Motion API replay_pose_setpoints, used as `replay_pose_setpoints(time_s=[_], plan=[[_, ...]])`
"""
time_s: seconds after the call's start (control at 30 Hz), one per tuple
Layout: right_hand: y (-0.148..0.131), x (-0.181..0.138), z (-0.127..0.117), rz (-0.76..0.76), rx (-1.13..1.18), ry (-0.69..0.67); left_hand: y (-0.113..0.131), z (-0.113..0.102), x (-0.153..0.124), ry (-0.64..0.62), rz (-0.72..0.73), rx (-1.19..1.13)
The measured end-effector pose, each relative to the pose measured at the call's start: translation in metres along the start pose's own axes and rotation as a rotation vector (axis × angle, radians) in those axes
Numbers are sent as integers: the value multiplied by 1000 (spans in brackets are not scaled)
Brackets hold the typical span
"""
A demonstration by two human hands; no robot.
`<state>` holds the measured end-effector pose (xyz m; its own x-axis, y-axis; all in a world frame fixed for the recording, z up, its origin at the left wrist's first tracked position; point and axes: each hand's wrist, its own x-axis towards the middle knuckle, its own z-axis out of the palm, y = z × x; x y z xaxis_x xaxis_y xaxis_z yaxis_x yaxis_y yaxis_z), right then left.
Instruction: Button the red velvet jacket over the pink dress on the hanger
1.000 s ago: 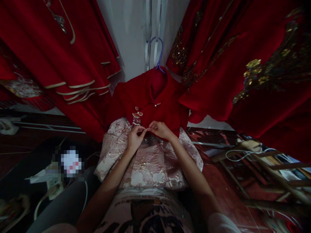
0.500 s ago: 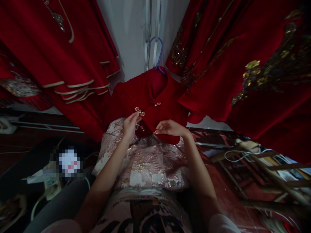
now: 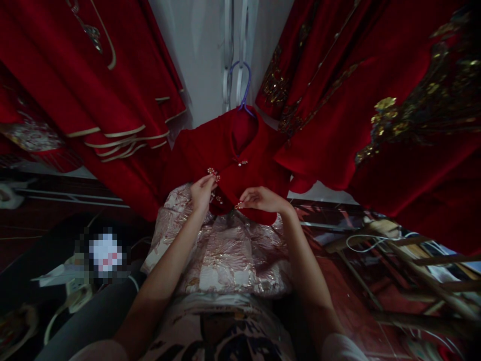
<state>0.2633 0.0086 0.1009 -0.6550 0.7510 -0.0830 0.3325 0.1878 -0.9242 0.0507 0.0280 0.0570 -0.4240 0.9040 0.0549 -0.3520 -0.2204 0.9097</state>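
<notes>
A red garment (image 3: 191, 145) with a stand-up collar hangs from a purple hanger (image 3: 247, 85); its lower part rests over a pale pink, shiny patterned fabric (image 3: 225, 255) on my lap. With bent fingertips, my left hand (image 3: 203, 193) pinches the garment's left front at a jewelled frog button (image 3: 214, 174). My right hand (image 3: 261, 199) holds the other front edge by a small gold-and-pearl frog button (image 3: 238, 205). The two fronts are apart between my hands. Near the collar sits another jewelled fastener (image 3: 242, 163).
Red garments with pale piping (image 3: 124, 90) hang at left, and red ones with gold sequins (image 3: 383, 120) hang at right. A white power strip (image 3: 78, 296) with cords lies low on the left. To the right stands a wooden rack (image 3: 406, 281) with a white cable.
My left fingers and the jewelled fastener have shifted slightly left. My right hand keeps its pinch, with a little more of its fastener showing past the fingertips.
</notes>
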Motion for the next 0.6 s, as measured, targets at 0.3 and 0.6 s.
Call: replay_pose_setpoints(time_s=[0.3, 0.6], plan=[[-9, -25, -19, 165, -34, -273, 52, 37, -8, -388, 635, 734], [-10, -32, -26, 186, -46, -247, 83, 61, 29, -688, 1312, 1421]])
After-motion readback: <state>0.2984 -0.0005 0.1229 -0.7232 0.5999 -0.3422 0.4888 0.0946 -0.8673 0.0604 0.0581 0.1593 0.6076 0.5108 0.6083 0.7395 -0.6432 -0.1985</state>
